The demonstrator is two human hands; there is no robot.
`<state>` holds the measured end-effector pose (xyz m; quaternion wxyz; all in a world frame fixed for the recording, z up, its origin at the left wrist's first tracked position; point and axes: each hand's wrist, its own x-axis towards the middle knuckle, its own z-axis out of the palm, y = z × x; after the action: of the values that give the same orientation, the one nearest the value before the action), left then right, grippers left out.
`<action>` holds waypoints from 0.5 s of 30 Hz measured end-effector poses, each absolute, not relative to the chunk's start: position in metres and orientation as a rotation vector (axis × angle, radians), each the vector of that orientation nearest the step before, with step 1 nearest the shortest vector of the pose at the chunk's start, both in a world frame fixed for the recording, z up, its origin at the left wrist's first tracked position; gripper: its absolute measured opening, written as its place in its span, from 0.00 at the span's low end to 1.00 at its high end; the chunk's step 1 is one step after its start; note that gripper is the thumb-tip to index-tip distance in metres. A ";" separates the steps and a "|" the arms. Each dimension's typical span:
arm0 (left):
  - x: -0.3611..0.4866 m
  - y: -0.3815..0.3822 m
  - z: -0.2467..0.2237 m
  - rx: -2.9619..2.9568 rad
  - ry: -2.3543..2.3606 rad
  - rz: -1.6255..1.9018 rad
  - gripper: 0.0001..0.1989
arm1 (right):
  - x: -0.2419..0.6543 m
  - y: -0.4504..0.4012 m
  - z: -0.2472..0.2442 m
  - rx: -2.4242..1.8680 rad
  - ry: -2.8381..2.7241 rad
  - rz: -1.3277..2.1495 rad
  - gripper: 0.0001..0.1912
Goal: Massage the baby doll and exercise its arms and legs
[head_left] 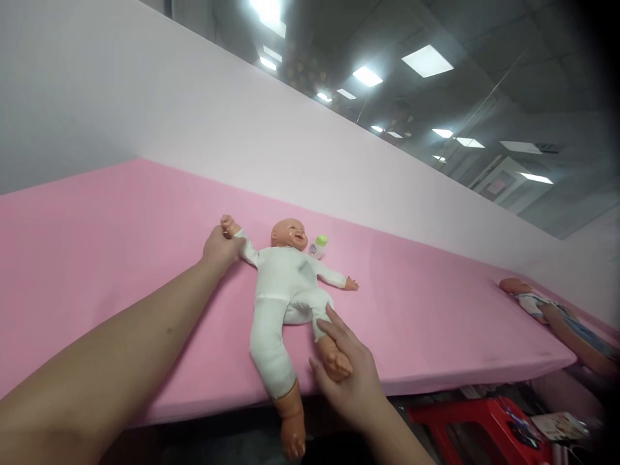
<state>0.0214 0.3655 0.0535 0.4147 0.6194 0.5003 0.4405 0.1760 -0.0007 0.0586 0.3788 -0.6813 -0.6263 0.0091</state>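
Note:
A baby doll (285,271) in a white cloth suit lies on its back on the pink-covered table, its head toward the wall. My left hand (221,250) is closed around the doll's forearm near its small fist. Around the doll's bent leg and bare foot, my right hand (351,368) is cupped, fingers along the shin and thumb on the other side of the foot. The doll's other leg lies straight, its foot hanging past the table's front edge. Beside the doll's head lies a small baby bottle (318,246) with a green cap.
The pink table (426,323) runs along a pale wall (242,135) with glass above it. At the far right lies another doll (516,287), with a person's forearm (564,329) apparently over it. A red stool (465,413) stands below the front edge, things on its top.

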 end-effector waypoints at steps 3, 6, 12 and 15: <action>0.015 0.374 0.054 1.397 1.223 1.255 0.25 | 0.166 -0.031 0.040 -1.782 -1.566 -0.105 0.31; 0.003 0.379 0.059 1.292 1.250 1.308 0.26 | 0.155 -0.048 0.018 -1.784 -1.602 -0.148 0.37; -0.008 0.367 0.076 1.807 1.623 1.233 0.22 | 0.165 -0.053 0.005 -1.717 -1.710 -0.107 0.34; 0.008 0.342 0.081 2.162 1.546 1.252 0.20 | 0.186 -0.053 0.008 -1.693 -1.712 -0.094 0.28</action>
<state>0.0082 0.3422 0.0810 0.1016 0.7320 0.5236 0.4239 0.1856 -0.0534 0.0080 0.3580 -0.6559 -0.6635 -0.0366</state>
